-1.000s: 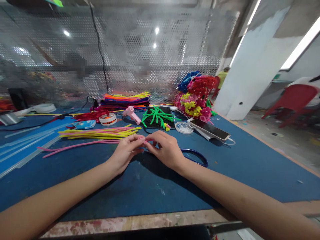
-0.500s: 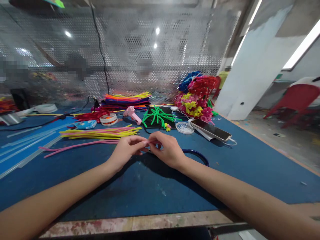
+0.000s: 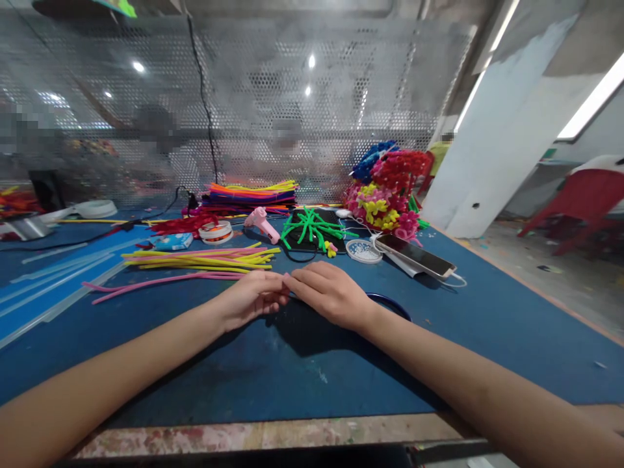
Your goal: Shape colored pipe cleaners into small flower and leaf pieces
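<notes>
Over the middle of the blue table mat, my left hand [image 3: 256, 296] and my right hand [image 3: 331, 296] meet at the fingertips. Both are pinched closed around a small bit of pink pipe cleaner [image 3: 286, 278]; most of it is hidden by the fingers. Two long pink pipe cleaners [image 3: 160, 282] run from the left up to the back of my left hand. Whether they join the pinched bit cannot be seen. Behind my left hand lies a bundle of yellow and pink pipe cleaners [image 3: 199, 258]. Part of a dark blue ring-shaped object [image 3: 390, 301] shows beyond my right wrist.
Beyond the hands lie a pink glue gun [image 3: 262, 225], green pipe-cleaner stems [image 3: 312, 227], a small yellow flower [image 3: 331, 249], a dish of white beads [image 3: 363, 251] and a phone [image 3: 416, 255] on a cable. Glue sticks [image 3: 63, 276] lie left. Fuzzy flowers [image 3: 385, 188] are piled at back right.
My right hand has turned over more, its fingers now lying flatter and closer together. The left fingers have curled in beneath. The whole view has shifted slightly.
</notes>
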A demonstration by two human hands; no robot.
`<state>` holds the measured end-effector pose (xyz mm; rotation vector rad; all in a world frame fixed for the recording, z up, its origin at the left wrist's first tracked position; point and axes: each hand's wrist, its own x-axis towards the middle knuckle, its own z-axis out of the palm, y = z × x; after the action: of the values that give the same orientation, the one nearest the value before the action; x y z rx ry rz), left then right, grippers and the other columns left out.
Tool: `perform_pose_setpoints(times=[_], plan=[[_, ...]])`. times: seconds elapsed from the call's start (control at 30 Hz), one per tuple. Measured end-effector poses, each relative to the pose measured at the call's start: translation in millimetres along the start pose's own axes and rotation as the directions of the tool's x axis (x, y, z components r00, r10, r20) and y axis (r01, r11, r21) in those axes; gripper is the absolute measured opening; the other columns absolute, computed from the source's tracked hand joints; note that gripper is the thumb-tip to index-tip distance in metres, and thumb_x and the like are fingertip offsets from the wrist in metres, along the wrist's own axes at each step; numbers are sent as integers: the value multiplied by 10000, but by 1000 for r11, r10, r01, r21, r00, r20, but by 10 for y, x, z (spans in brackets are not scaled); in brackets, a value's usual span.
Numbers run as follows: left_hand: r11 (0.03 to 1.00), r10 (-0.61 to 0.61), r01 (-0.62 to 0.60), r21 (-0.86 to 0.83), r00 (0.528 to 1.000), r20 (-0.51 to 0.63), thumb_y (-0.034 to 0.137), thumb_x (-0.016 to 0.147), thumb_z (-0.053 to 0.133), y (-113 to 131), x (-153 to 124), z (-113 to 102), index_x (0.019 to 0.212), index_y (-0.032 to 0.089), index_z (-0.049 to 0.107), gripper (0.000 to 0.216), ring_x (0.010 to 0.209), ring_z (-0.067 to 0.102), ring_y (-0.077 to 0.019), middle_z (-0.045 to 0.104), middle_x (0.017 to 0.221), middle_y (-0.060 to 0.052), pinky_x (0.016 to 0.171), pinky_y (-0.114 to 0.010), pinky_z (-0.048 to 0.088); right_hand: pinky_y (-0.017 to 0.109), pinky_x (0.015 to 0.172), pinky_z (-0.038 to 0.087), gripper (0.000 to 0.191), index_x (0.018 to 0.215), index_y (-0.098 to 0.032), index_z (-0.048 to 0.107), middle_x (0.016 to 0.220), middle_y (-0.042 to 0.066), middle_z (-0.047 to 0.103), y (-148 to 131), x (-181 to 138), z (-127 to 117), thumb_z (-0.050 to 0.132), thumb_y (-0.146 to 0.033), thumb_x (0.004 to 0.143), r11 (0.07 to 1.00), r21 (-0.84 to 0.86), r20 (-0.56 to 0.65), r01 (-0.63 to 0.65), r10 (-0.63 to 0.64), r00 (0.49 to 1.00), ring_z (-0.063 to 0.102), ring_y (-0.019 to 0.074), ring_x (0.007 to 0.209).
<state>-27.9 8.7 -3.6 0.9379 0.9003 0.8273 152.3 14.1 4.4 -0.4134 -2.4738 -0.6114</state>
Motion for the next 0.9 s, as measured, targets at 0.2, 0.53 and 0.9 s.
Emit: perform_pose_setpoints(times=[0.2, 0.53, 0.9], plan=[[961, -236, 241, -137, 970, 48, 88, 697, 589, 27, 36, -57, 626, 90, 567, 74, 465, 541, -55, 552, 565, -13, 417, -118, 415, 266, 626, 392, 262, 939, -94, 576, 769, 72, 594, 102, -37, -10, 327, -170, 912, 988, -93, 62, 122, -117, 991, 487, 140, 706], [920, -333, 356, -165, 931, 148, 75, 679, 588, 54, 8, -90, 645, 80, 565, 41, 465, 533, -58, 553, 563, -23, 427, -126, 424, 281, 585, 314, 156, 920, -126, 569, 782, 44, 571, 146, -72, -22, 423, -154, 872, 957, -150, -3, 248, -252, 968, 449, 122, 681], [616, 373, -349, 706, 919, 129, 253, 728, 576, 24, -23, -13, 687, 167, 598, 98, 590, 517, -127, 579, 621, -19, 588, -228, 396, 224, 555, 325, 155, 724, -117, 609, 653, 20, 528, 35, 25, 33, 491, -176, 806, 566, 509, 455, -648, 462, 761, 430, 94, 598]])
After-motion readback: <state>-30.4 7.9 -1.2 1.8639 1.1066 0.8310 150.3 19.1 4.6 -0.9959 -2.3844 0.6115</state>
